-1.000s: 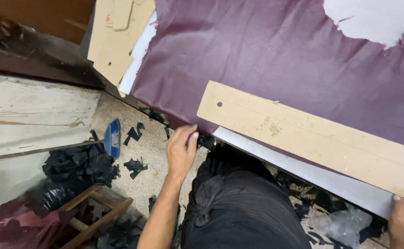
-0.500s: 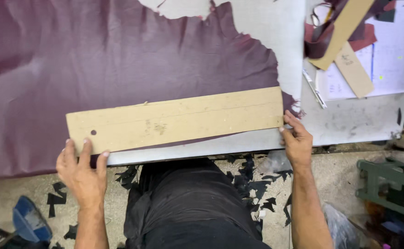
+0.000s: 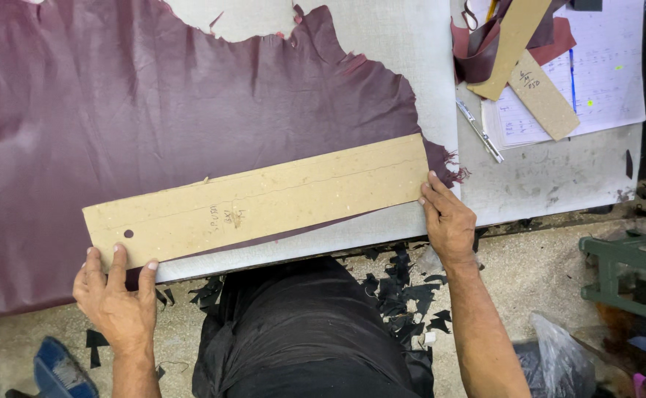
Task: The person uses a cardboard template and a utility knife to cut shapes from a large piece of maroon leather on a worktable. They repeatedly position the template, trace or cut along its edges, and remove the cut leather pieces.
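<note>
A long tan cardboard pattern strip lies slightly tilted on a large maroon leather hide spread over the white cutting table. My left hand rests at the strip's left end by its small punched hole, fingertips touching the lower edge. My right hand presses against the strip's right end at the table's near edge, fingers on the cardboard. Neither hand holds a tool.
At the back right lie smaller cardboard patterns, maroon leather pieces, paper sheets and a pen-like tool. Black leather scraps litter the floor. A green stool and plastic bag sit right; a blue object sits left.
The view swung from the floor at the left to centred over the table. My hands now sit at both ends of the strip, which lies squarer along the table edge.
</note>
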